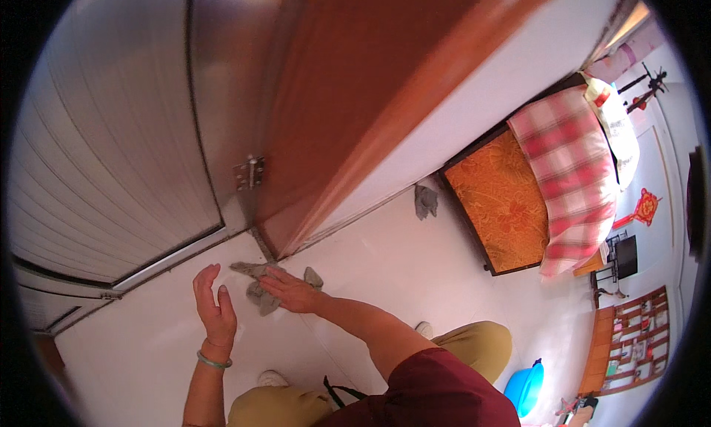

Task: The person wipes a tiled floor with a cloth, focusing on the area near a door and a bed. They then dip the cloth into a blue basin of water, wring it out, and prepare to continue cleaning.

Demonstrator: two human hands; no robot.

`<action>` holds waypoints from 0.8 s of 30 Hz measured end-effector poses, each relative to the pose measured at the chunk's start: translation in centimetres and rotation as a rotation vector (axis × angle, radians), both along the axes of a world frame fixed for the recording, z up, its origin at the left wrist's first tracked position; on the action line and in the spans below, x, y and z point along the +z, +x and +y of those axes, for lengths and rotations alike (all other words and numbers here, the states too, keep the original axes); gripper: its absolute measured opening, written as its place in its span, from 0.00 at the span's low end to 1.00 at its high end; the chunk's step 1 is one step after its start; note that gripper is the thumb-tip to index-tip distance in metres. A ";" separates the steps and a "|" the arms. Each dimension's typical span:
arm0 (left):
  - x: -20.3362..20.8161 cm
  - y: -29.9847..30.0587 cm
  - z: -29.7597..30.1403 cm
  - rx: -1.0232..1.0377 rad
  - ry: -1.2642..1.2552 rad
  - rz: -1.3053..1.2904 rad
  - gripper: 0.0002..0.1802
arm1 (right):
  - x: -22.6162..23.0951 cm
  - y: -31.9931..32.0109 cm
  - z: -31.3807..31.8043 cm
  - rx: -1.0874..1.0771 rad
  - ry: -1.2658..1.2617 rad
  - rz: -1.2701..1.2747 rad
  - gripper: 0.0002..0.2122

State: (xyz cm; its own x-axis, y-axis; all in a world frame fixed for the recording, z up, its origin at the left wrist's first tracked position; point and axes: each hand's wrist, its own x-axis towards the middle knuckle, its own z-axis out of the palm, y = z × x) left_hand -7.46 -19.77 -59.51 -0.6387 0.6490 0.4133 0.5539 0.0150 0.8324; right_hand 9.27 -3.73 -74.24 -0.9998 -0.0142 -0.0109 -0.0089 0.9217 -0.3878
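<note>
My right hand (293,292) lies flat on a crumpled grey rag (264,297) on the floor, fingers stretched out and pressing on the cloth. Part of the rag spreads out on both sides of the hand, close to the foot of the brown door frame (285,231). To the left, my left hand (215,308) is raised beside the rag, touching nothing, with thumb and fingers apart. A green bangle (214,360) circles the left wrist.
A grey ribbed metal door (111,145) with a hinge stands at the left. Another grey cloth (425,202) lies near a bed (496,201) with an orange cover. A blue basin (524,388) sits at lower right, near a wooden shelf unit (637,342).
</note>
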 end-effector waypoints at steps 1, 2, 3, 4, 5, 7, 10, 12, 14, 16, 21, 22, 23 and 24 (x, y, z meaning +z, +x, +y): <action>1.6 0.5 0.9 -0.026 0.034 0.021 0.20 | 0.6 0.2 0.1 0.054 0.055 -0.009 0.34; 3.5 1.1 2.2 -0.104 0.068 0.115 0.19 | 0.4 0.6 0.8 0.090 0.072 0.038 0.34; 5.4 2.1 3.3 -0.183 0.097 0.205 0.18 | -0.4 1.5 1.2 0.126 0.085 0.081 0.33; 7.2 3.0 4.5 -0.259 0.126 0.295 0.18 | -1.2 2.3 2.2 0.164 0.098 0.123 0.33; 8.8 3.6 5.6 -0.301 0.179 0.401 0.15 | -1.6 2.6 2.8 0.193 0.130 0.166 0.33; 12.5 5.1 7.6 -0.363 0.233 0.628 0.14 | -1.5 2.9 3.8 0.252 0.024 0.131 0.34; 17.8 7.9 11.4 -0.433 0.296 0.951 0.10 | -1.0 3.1 4.9 0.364 -0.009 0.089 0.35; 20.8 10.0 14.4 -0.483 0.321 1.153 0.10 | -0.3 2.6 5.5 0.455 0.010 0.081 0.36; 22.8 11.3 16.6 -0.475 0.282 1.241 0.12 | 0.7 2.2 6.3 0.510 0.020 0.090 0.37; 23.6 12.6 19.3 -0.494 0.231 1.275 0.12 | -0.9 3.9 6.4 0.444 -0.037 0.159 0.36; 23.0 15.0 25.3 -0.491 -0.008 1.252 0.11 | -7.6 4.5 4.4 0.227 -0.113 0.366 0.30; 22.7 15.0 26.0 -0.475 -0.055 1.231 0.11 | -7.1 5.0 5.4 0.235 -0.202 0.271 0.30; 22.3 15.2 26.8 -0.463 -0.100 1.211 0.12 | -7.0 5.5 7.7 0.239 -0.290 0.175 0.29; 22.4 15.2 27.0 -0.447 -0.163 1.197 0.12 | -5.9 5.8 9.4 0.262 -0.319 0.150 0.28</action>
State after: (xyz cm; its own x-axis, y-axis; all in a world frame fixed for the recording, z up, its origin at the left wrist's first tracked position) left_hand 7.75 7.22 -37.13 0.3581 0.8061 0.4712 0.9337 -0.3109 -0.1777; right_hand 15.09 5.64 -80.16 -0.9522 -0.2464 0.1807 -0.3044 0.7149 -0.6295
